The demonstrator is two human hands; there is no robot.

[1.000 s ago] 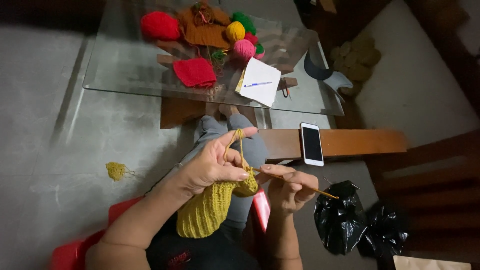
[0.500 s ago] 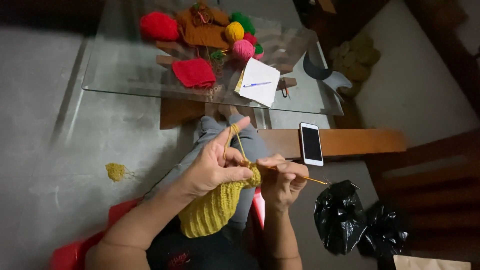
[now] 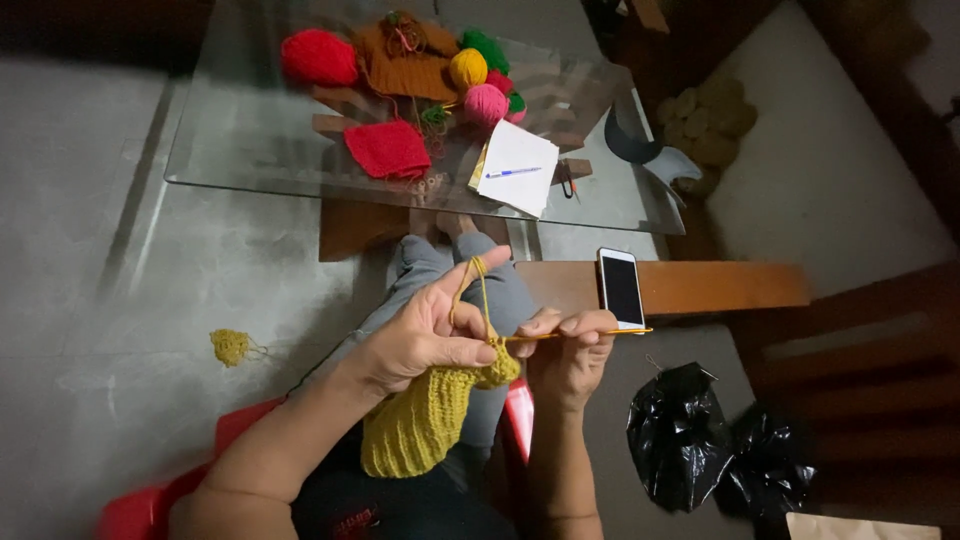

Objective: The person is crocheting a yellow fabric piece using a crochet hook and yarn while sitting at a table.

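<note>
My left hand [image 3: 425, 335] pinches the top of a mustard-yellow crocheted piece [image 3: 420, 420] that hangs over my lap. The yellow yarn strand [image 3: 478, 290] loops over its raised index finger. My right hand [image 3: 570, 355] grips a thin crochet hook [image 3: 590, 334], held level, with its tip at the work by the left thumb. Both hands sit close together above my grey-trousered knees [image 3: 470, 285].
A glass table [image 3: 240, 140] ahead carries yarn balls [image 3: 318, 56], a red knitted square [image 3: 388, 150], a brown knitted piece [image 3: 410, 70], a notepad with pen [image 3: 515, 165]. A phone [image 3: 621, 288] lies on a wooden bench [image 3: 720, 285]. Black bags [image 3: 700, 450] sit right; a yarn clump [image 3: 231, 346] lies left.
The hands have shifted slightly while working the hook through the piece; the hook now lies more level. The crocheted piece hangs lower under the left hand.
</note>
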